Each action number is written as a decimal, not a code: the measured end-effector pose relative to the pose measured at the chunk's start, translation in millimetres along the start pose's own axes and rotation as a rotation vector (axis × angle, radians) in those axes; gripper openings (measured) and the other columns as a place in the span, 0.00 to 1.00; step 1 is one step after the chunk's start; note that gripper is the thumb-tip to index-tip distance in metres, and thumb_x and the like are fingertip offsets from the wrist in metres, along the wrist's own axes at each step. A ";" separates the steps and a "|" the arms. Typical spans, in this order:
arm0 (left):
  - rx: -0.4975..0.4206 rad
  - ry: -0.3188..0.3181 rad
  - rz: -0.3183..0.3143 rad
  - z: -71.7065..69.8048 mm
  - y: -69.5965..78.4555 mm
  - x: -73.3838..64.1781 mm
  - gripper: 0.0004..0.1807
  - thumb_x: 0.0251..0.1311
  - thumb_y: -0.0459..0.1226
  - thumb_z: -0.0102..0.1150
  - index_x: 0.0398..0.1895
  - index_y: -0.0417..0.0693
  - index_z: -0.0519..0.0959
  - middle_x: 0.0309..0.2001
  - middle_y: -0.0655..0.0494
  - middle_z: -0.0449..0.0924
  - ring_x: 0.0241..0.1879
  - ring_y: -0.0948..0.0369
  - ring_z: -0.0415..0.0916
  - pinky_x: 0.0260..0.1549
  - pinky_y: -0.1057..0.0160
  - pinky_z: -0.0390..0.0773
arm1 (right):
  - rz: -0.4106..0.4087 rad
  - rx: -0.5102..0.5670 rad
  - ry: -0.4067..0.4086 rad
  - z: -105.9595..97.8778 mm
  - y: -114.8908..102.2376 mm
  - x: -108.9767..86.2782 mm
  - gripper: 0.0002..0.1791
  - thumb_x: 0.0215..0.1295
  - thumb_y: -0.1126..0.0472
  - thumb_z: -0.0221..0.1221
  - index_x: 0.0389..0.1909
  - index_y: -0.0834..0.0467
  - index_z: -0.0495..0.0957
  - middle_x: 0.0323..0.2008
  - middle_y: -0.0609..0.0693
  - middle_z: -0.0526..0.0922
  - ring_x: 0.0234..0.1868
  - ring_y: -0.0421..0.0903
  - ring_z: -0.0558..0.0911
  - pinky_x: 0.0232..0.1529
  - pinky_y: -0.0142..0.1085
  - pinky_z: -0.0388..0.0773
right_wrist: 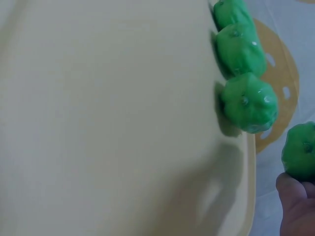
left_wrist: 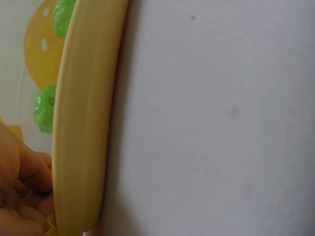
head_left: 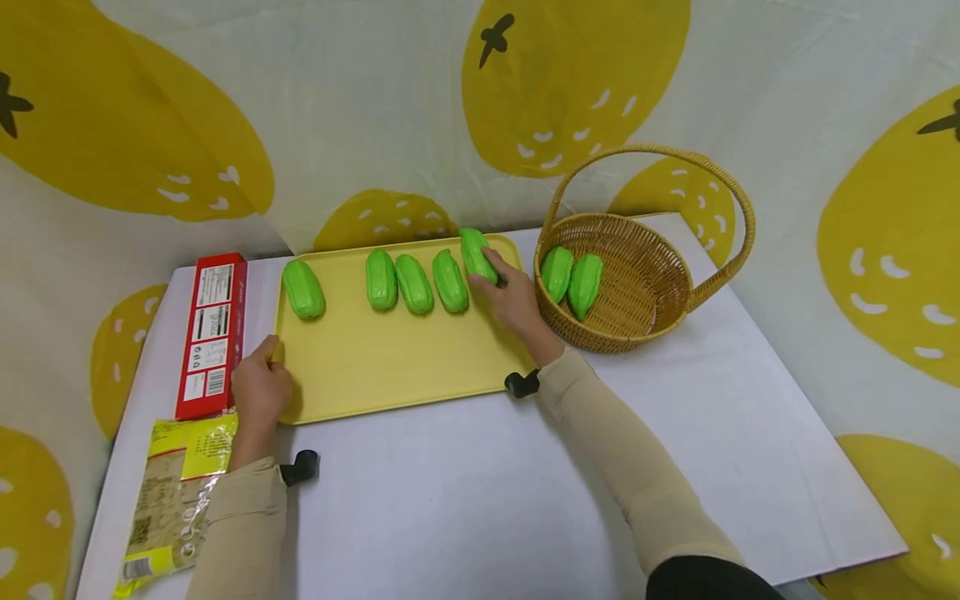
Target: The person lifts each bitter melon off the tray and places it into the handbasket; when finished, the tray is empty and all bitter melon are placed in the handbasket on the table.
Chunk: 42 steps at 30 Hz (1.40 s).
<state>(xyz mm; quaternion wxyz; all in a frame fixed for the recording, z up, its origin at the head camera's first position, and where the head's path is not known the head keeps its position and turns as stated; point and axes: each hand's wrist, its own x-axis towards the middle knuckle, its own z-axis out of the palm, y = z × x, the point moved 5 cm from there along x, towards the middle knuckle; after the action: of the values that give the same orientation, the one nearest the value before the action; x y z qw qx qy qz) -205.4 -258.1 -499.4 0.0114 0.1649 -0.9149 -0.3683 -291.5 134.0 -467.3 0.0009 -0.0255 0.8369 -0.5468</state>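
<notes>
My right hand point(head_left: 517, 304) holds a green ridged fruit point(head_left: 476, 254) above the far right part of the yellow tray point(head_left: 375, 367). The right wrist view shows that fruit point(right_wrist: 300, 151) raised past the tray's rim, with the thumb against it. At the tray's left side, my left hand point(head_left: 261, 387) grips the rim, and its fingers point(left_wrist: 34, 169) show curled there in the left wrist view. Several similar green fruits point(head_left: 414, 284) lie in a row along the far side of the tray, one point(head_left: 303, 289) apart at the left.
Right of the tray stands a wicker basket point(head_left: 637, 329) with a tall handle; two green fruits point(head_left: 584, 285) lie inside. A red box point(head_left: 212, 333) and a yellow plastic packet point(head_left: 176, 500) lie at the left. Behind the white table point(head_left: 420, 500) hangs a fruit-print cloth point(head_left: 360, 108).
</notes>
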 end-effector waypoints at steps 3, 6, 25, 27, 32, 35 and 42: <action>0.001 -0.005 -0.004 0.7 -0.2 0.4 0.30 0.69 0.27 0.40 0.76 0.45 0.65 0.70 0.34 0.69 0.60 0.38 0.69 0.56 0.44 0.70 | -0.030 0.002 0.004 -3.2 -7.8 -5.4 0.35 0.72 0.52 0.60 0.78 0.50 0.62 0.79 0.57 0.59 0.79 0.49 0.61 0.73 0.40 0.68; 0.001 -0.008 -0.003 1.3 -0.7 0.7 0.31 0.69 0.27 0.40 0.76 0.45 0.65 0.70 0.33 0.70 0.60 0.38 0.69 0.56 0.44 0.70 | -0.054 0.005 0.006 -7.0 -15.0 -11.3 0.35 0.72 0.53 0.60 0.77 0.50 0.63 0.79 0.56 0.60 0.78 0.50 0.64 0.71 0.40 0.71; 0.007 -0.028 -0.021 -0.4 0.7 0.1 0.31 0.71 0.28 0.40 0.77 0.46 0.63 0.72 0.34 0.67 0.63 0.37 0.68 0.59 0.43 0.71 | -0.085 0.104 0.002 -36.0 -59.6 -44.5 0.35 0.73 0.61 0.60 0.78 0.55 0.60 0.79 0.58 0.58 0.77 0.53 0.64 0.71 0.46 0.71; 0.012 -0.043 -0.029 0.2 0.7 0.1 0.31 0.71 0.29 0.40 0.78 0.47 0.61 0.73 0.35 0.66 0.64 0.37 0.68 0.59 0.43 0.70 | -0.089 0.097 0.007 -40.7 -68.5 -50.4 0.35 0.73 0.63 0.59 0.78 0.58 0.60 0.79 0.58 0.58 0.78 0.53 0.62 0.72 0.46 0.70; 0.016 -0.056 -0.034 0.6 1.0 0.5 0.32 0.70 0.29 0.40 0.78 0.46 0.61 0.73 0.35 0.65 0.64 0.37 0.67 0.60 0.43 0.70 | -0.079 0.100 0.032 -50.5 -66.2 -54.8 0.34 0.73 0.62 0.59 0.78 0.54 0.61 0.79 0.55 0.60 0.77 0.51 0.65 0.71 0.44 0.71; 0.014 -0.047 -0.031 0.4 0.8 0.5 0.32 0.70 0.28 0.39 0.77 0.45 0.62 0.73 0.35 0.65 0.64 0.37 0.67 0.61 0.42 0.70 | -0.083 0.113 0.052 -55.9 -53.3 -52.4 0.34 0.73 0.59 0.60 0.77 0.49 0.62 0.79 0.52 0.60 0.74 0.49 0.69 0.67 0.36 0.75; 0.017 -0.032 -0.020 1.1 -1.1 0.1 0.31 0.70 0.28 0.39 0.77 0.45 0.62 0.73 0.35 0.66 0.63 0.38 0.68 0.58 0.44 0.70 | -0.104 0.133 0.100 -70.9 -43.0 -55.5 0.33 0.72 0.59 0.60 0.77 0.49 0.64 0.79 0.54 0.60 0.63 0.54 0.78 0.47 0.19 0.76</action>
<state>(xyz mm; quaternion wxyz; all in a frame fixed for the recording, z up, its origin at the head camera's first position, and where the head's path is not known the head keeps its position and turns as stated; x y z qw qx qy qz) -205.3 -258.1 -500.9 -0.0085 0.1684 -0.9163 -0.3632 -236.4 184.0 -400.8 -0.0674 -0.0413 0.7952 -0.6011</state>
